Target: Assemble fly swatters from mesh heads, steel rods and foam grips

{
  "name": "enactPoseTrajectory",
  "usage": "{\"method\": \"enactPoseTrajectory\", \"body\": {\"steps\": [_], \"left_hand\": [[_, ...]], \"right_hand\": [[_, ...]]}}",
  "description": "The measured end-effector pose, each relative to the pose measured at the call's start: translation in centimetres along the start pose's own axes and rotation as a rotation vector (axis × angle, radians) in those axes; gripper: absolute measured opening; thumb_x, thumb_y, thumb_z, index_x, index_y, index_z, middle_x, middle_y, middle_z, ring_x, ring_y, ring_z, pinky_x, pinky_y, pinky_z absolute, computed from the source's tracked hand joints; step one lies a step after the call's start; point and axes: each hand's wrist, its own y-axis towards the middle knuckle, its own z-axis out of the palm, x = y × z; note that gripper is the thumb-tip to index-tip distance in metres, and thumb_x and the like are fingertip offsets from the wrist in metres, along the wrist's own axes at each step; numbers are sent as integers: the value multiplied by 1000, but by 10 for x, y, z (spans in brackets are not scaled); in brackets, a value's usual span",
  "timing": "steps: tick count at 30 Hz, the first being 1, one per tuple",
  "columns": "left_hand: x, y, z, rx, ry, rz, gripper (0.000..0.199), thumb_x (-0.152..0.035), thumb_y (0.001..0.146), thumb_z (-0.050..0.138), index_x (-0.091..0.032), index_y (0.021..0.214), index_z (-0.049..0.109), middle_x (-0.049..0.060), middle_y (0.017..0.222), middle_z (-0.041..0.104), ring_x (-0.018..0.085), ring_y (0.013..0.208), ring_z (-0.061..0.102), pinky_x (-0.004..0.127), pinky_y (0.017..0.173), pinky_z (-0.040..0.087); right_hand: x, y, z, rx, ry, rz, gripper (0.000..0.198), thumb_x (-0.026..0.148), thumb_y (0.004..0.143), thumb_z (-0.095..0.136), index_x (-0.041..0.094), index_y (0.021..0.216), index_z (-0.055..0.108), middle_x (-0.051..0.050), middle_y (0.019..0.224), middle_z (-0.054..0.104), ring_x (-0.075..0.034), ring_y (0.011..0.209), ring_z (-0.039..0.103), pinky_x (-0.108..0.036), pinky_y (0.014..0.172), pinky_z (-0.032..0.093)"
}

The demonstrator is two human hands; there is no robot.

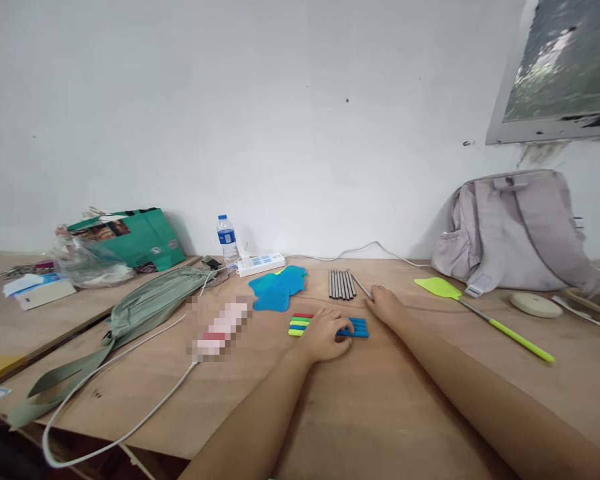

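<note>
My left hand [325, 335] lies over a row of plastic handles, its fingers bent and its thumb apart from them. Red, green and yellow handle ends [297, 323] stick out on its left; blue ones [361, 327] show on its right. The middle of the row is hidden under the hand. My right hand [384, 305] is closed on the near end of a thin metal rod [361, 285], which slants away to the left. Several grey metal rods [342, 285] lie side by side just left of it. Blue fly swatter heads [279, 288] are piled further left.
Right of my hands lies an assembled yellow fly swatter [500, 327], with a round pale disc [535, 305] and a grey backpack [517, 230] beyond. On the left are a phone-like pink object [223, 330] on a white cable, a green strap bag [155, 303], a water bottle [227, 238] and a power strip [261, 265].
</note>
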Motion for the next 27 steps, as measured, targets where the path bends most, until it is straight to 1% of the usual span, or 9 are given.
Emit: {"method": "enactPoseTrajectory", "body": {"steps": [2,4,8,10,13,16,19,22,27], "left_hand": [[1,0,-2,-8,-6,-2,15,-23,70,56,-22,84,57,2,85,57,19,86,50,31,78,35],[2,-1,-3,-20,-10,-6,15,-23,70,56,-21,85,57,2,85,57,19,85,50,31,77,35],[7,-3,-6,-39,1,-22,14,-24,71,55,-22,85,58,2,83,58,18,83,51,31,76,36],[10,-4,-7,-47,7,-36,13,-24,72,55,-22,84,58,2,82,58,18,83,51,31,75,36],[13,-6,-8,-45,6,-50,13,-24,72,54,-22,83,59,2,81,57,19,83,51,30,75,36],[15,-6,-9,-32,4,-58,12,-25,71,55,-22,82,59,2,80,57,19,84,50,31,75,36],[15,-6,-10,-20,6,-66,13,-26,71,56,-22,82,60,2,80,56,19,84,50,31,75,36],[16,-6,-9,-11,12,-75,13,-25,70,56,-22,83,60,2,81,57,19,84,50,31,75,36],[15,-6,-7,12,25,-71,13,-24,69,56,-22,82,60,1,80,58,18,82,50,30,75,36]], "right_hand": [[-6,1,-3,-9,78,38,12,23,75,48,14,83,51,-10,77,57,-20,74,52,-28,64,33],[-12,0,-7,-4,183,36,12,22,73,51,16,82,50,-5,67,56,-17,66,51,-26,61,33],[-20,-6,-16,2,437,19,7,21,66,56,20,70,49,3,55,52,-12,56,47,-24,57,33],[-22,-10,-18,-31,572,63,9,24,65,55,20,67,48,4,55,51,-11,53,46,-23,54,33],[-22,-18,-18,-81,780,165,14,34,70,50,21,67,46,2,56,52,-10,46,40,-23,46,30],[-16,-32,-17,-81,970,223,22,41,71,47,20,67,47,-1,62,54,-8,44,37,-23,42,29],[-7,-52,-20,-30,1105,237,24,41,65,58,18,64,52,-2,67,56,-7,46,39,-22,43,31],[3,-72,-26,22,1178,250,22,34,58,67,17,64,54,0,62,56,-7,49,43,-22,46,35],[12,-88,-38,195,1250,272,20,26,56,71,16,67,58,1,59,59,-10,57,54,-23,56,44]]}}
